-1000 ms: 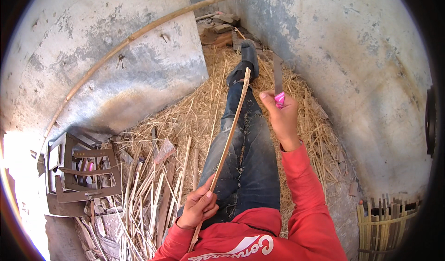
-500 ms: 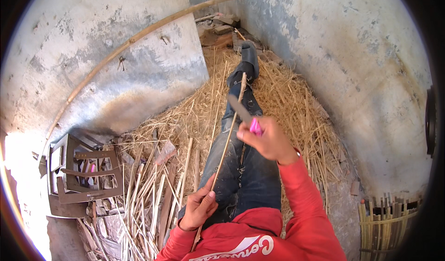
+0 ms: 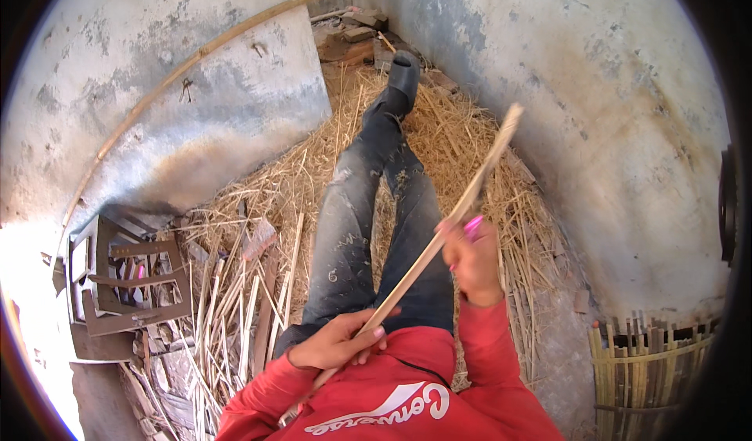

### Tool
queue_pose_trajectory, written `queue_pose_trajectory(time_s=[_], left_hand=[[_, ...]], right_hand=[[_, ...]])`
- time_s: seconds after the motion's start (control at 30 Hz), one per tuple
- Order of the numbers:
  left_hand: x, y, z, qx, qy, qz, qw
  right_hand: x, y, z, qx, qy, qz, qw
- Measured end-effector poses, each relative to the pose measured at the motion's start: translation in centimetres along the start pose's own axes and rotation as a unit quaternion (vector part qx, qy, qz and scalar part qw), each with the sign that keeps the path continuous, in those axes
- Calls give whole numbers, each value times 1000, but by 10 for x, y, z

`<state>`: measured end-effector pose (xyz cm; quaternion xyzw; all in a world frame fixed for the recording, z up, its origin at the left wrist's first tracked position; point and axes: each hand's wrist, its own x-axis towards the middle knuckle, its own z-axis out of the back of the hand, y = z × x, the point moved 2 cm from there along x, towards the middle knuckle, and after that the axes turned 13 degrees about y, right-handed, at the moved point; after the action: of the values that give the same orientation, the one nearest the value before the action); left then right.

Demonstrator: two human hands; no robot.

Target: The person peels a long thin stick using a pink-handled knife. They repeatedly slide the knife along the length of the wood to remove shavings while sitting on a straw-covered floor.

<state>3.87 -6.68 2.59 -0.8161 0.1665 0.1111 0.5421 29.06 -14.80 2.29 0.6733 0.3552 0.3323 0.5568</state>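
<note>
A long pale bamboo strip slants across my lap, its broad side turned up and its far end raised toward the right wall. Low on the strip, near my waist, my left hand is closed around it. My right hand grips a knife by its pink handle, just right of the strip. Most of the blade is hidden or blurred behind the strip. The fingers of this hand come up against the strip's edge, and I cannot tell whether they also hold it.
Cut bamboo strips lie in a pile to my left, beside a toppled brown wooden frame. Shavings cover the floor around my outstretched legs. A bent pole arches along the left wall. A bamboo basket stands at right.
The bamboo strip has swung to the right and turned its broad face up. My right hand has moved lower with the knife, whose blade was in plain sight before. My legs shifted left in view.
</note>
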Motion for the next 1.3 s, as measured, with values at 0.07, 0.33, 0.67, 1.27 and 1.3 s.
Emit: queue_pose_trajectory(time_s=[0.07,0.33,0.67,1.27,1.3], left_hand=[[-17,6,8,23,27,55,998],[-66,-18,17,116,-58,5,992],[-7,0,46,139,-135,-69,979],[22,-43,70,107,-145,-157,971],[20,-44,69,106,-143,-162,970]], right_hand=[[11,8,22,92,-87,33,991],[40,54,61,83,-118,104,984],[29,1,51,4,-18,-36,999],[41,51,-11,-283,8,118,952],[44,57,-13,-287,10,125,950]])
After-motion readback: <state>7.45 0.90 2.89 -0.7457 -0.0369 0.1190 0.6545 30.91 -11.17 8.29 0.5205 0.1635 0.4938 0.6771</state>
